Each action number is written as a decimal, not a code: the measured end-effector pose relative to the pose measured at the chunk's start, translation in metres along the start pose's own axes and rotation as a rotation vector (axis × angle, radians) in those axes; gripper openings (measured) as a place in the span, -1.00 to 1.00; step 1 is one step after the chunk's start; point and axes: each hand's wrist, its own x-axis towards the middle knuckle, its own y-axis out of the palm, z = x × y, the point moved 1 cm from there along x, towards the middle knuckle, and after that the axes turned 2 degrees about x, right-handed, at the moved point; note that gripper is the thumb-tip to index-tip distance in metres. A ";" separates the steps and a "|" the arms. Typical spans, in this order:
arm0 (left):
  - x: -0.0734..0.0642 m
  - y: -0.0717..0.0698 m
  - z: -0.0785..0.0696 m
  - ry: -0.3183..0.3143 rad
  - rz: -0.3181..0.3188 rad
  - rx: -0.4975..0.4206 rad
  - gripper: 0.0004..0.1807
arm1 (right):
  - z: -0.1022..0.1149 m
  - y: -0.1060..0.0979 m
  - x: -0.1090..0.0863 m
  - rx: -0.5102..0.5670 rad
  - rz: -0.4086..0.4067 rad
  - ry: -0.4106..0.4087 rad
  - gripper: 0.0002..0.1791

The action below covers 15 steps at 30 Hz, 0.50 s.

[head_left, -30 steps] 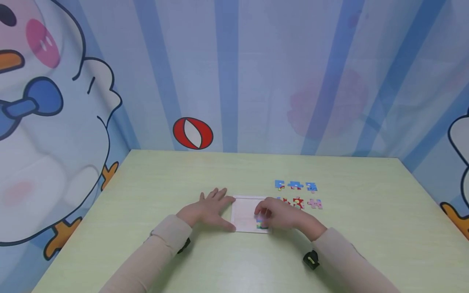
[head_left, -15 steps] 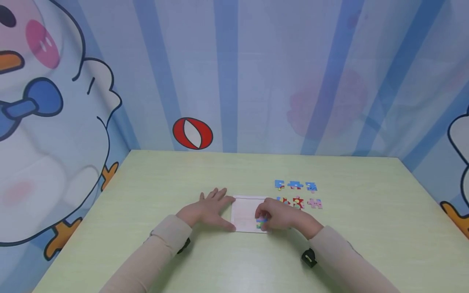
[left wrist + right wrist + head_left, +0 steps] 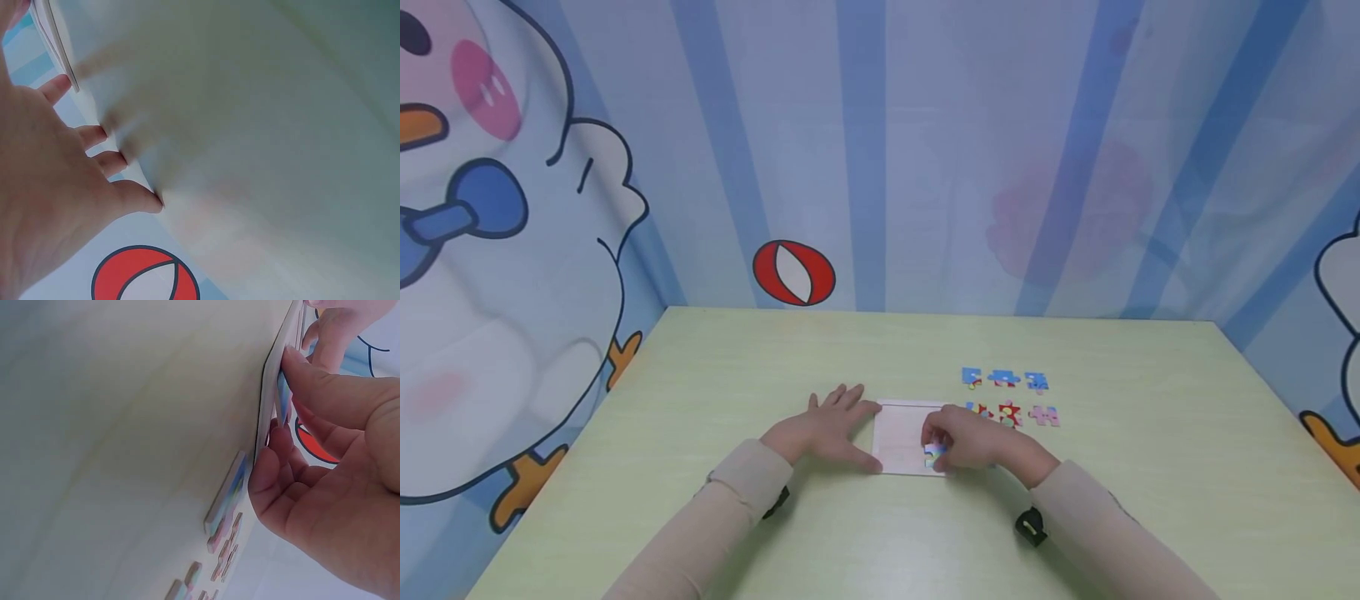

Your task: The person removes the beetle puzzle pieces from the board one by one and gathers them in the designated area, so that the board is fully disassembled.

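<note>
A small white square puzzle board (image 3: 897,437) lies on the table between the two hands. My left hand (image 3: 826,429) rests with spread, straight fingers at its left side, thumb and a fingertip right at the board's edge. Over the board's near right corner, my right hand (image 3: 973,437) pinches a blue, yellow and green jigsaw piece (image 3: 932,454) between thumb and fingers. From the right wrist view, the jigsaw piece (image 3: 284,394) stands close against the board (image 3: 267,390), its far part hidden behind the thumb.
Behind the right hand lie loose jigsaw pieces in rows, blue ones (image 3: 1003,378) farther back and a red one (image 3: 1009,414) nearer. One more jigsaw piece (image 3: 225,497) lies beside the board in the right wrist view. A printed curtain (image 3: 940,167) hangs behind the table (image 3: 760,350).
The right wrist has shifted slightly left, and the pinched jigsaw piece has turned a little and shows lighter over the board's corner. The left hand stays in place.
</note>
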 end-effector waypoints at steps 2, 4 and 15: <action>0.000 0.000 0.000 0.000 -0.001 -0.001 -0.04 | 0.001 0.000 -0.001 0.002 -0.002 0.002 -0.77; 0.000 0.000 0.000 0.001 0.000 0.001 -0.04 | 0.001 -0.001 -0.001 0.004 -0.005 0.004 -0.78; 0.000 0.000 0.001 0.004 -0.002 -0.001 -0.04 | -0.001 -0.001 -0.002 0.037 -0.022 0.021 -0.83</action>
